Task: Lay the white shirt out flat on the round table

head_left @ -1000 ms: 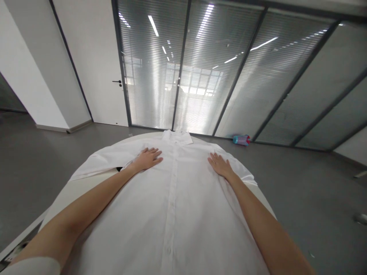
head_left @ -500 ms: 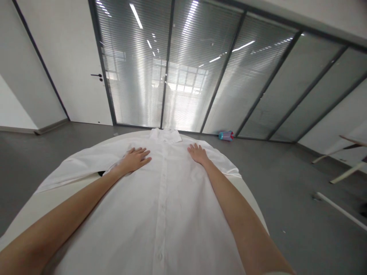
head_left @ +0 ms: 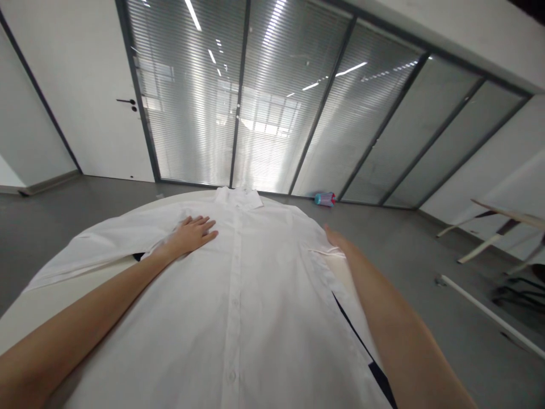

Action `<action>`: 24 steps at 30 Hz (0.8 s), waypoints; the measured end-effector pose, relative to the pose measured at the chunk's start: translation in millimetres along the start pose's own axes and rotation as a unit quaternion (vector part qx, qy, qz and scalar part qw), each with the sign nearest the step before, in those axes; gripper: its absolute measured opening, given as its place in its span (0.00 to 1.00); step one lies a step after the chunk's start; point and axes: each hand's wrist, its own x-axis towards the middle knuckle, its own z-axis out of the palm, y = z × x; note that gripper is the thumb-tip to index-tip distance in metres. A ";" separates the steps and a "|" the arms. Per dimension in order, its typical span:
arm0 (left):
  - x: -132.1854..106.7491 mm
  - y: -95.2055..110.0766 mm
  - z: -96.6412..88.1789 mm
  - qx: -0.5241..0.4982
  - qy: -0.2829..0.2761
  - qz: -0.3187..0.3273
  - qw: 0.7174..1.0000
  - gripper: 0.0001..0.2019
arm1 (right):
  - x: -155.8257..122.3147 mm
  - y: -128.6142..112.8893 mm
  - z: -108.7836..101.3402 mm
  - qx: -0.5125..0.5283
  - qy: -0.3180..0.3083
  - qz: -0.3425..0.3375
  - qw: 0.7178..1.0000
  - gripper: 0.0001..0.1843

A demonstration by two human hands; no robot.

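A white button-up shirt [head_left: 268,284] lies spread front side up, its collar [head_left: 244,197] at the far end and its button strip running toward me. My left hand [head_left: 195,234] rests flat on the chest beside the strip, fingers spread. At the far right edge, my right hand [head_left: 336,236] is beside the sleeve [head_left: 313,227] on that side. Its fingers are mostly hidden, so whether it grips the cloth does not show. The other sleeve [head_left: 97,244] stretches out to the left.
Beneath the shirt is a pale rounded table [head_left: 97,295]. Dark patches show along the shirt's right side. On the grey floor beyond lies a blue and red striped object [head_left: 325,199], by the glass partition [head_left: 268,113]. Wooden-legged furniture [head_left: 489,250] and a white bar [head_left: 489,312] are at right.
My right hand has moved from flat on the shirt's chest outward to the right sleeve's edge. That sleeve has shifted inward. My left hand stays flat on the cloth; the view has turned slightly right.
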 end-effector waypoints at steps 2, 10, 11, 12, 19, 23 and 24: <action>0.4 -1.0 0.9 -0.003 -0.002 -0.002 1.000 0.24 | 1.7 -17.2 -3.6 -0.001 -0.029 -0.014 0.999 0.39; -1.2 0.7 -5.1 0.014 -0.017 0.005 1.000 0.24 | -15.6 -145.0 23.1 0.018 -0.064 -0.216 0.974 0.37; -1.7 1.6 -6.4 0.018 -0.018 0.007 1.000 0.24 | -20.4 -154.4 27.6 0.009 -0.074 -0.237 0.969 0.38; -2.2 2.4 -7.5 0.021 -0.017 0.007 1.000 0.24 | -24.2 -160.6 31.6 -0.002 -0.084 -0.252 0.964 0.38; -3.5 3.4 -9.8 0.032 -0.013 0.014 0.999 0.24 | -14.7 -126.5 37.6 0.009 -0.091 -0.213 0.973 0.35; -2.7 1.5 -7.6 0.031 -0.016 0.017 0.999 0.24 | -7.3 -70.3 29.8 0.072 -0.105 -0.124 0.984 0.33; -2.4 0.9 -6.5 0.030 -0.013 0.018 0.999 0.24 | -6.8 -56.1 27.5 0.077 -0.103 -0.104 0.986 0.32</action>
